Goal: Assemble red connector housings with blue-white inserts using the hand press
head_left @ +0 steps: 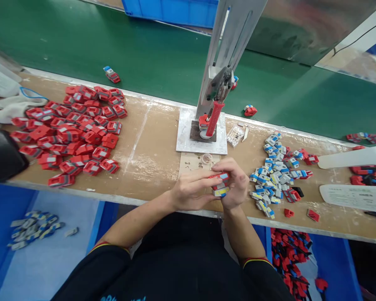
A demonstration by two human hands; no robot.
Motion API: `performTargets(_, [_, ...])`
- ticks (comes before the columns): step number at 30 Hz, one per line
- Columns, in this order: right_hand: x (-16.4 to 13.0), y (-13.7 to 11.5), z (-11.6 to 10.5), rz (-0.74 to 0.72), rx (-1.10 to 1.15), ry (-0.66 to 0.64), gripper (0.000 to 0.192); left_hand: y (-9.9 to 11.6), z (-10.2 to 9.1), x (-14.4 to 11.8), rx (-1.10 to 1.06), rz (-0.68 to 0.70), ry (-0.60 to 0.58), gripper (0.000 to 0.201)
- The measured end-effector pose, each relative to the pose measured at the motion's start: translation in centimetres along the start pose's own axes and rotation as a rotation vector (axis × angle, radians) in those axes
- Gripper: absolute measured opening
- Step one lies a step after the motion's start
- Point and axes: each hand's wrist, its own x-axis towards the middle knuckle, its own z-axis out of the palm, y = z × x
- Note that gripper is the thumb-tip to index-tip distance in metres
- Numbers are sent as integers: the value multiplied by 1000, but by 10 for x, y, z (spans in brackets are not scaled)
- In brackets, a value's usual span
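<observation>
Close to my body, both hands meet around a small red, white, blue and yellow plastic toy vehicle part (221, 190). My left hand (189, 190) grips it from the left, fingers laid along its upper side. From the right my right hand (236, 184) is curled around it, thumb and fingers closed. The fingers cover much of the part. Just beyond the hands stands a press fixture with a red-handled toggle clamp (215, 119) on a metal base plate (188, 140). A red piece (203, 121) sits under the clamp.
Red and grey toy pieces (78, 133) form a pile on the left; white and blue pieces (274, 171) are heaped on the right. A green conveyor belt (163, 58) runs behind. A bag of cotton swabs (235, 134) lies beside the base plate. Blue bins (335, 267) stand below the table edge.
</observation>
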Motion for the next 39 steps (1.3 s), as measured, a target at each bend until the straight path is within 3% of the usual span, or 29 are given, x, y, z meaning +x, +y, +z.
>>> performTargets(5, [-11, -20, 8, -51, 5, 129, 40, 24, 14, -12, 51, 40, 40, 45])
performTargets(9, [1, -8, -1, -52, 16, -14, 39, 16, -7, -6, 54, 8, -35, 55])
performTargets(13, [45, 21, -19, -23, -28, -150, 37, -34, -57, 25, 222, -237, -287, 84])
performTargets(16, [81, 41, -23, 26, -116, -284, 48, -86, -84, 59, 456, -337, -490, 88])
performTargets(19, [102, 52, -17, 109, -86, -515, 55, -123, -89, 87, 520, -359, -669, 85])
performTargets(23, [103, 38, -18, 152, 0, -660, 58, -136, -82, 102, 487, -405, -702, 77])
performTargets(25, [103, 14, -22, 143, 63, -654, 63, -135, -82, 102, 494, -419, -711, 79])
performTargets(28, [124, -40, -18, 94, 202, -536, 71, -134, -84, 102, 553, -429, -773, 88])
performTargets(31, [174, -89, 2, 29, 263, -485, 62, -135, -87, 103, 596, -397, -805, 88])
performTargets(33, [211, -106, 15, 9, 259, -416, 78, -134, -88, 105, 604, -368, -809, 86])
performTargets(35, [235, -105, 19, 5, 235, -372, 81, -134, -89, 106, 613, -359, -825, 88])
performTargets(36, [238, -97, 15, -19, 233, -373, 72, -134, -90, 106, 616, -362, -833, 88])
performTargets(39, [218, -49, -10, -181, 223, -341, 17, -135, -91, 104, 587, -384, -826, 87])
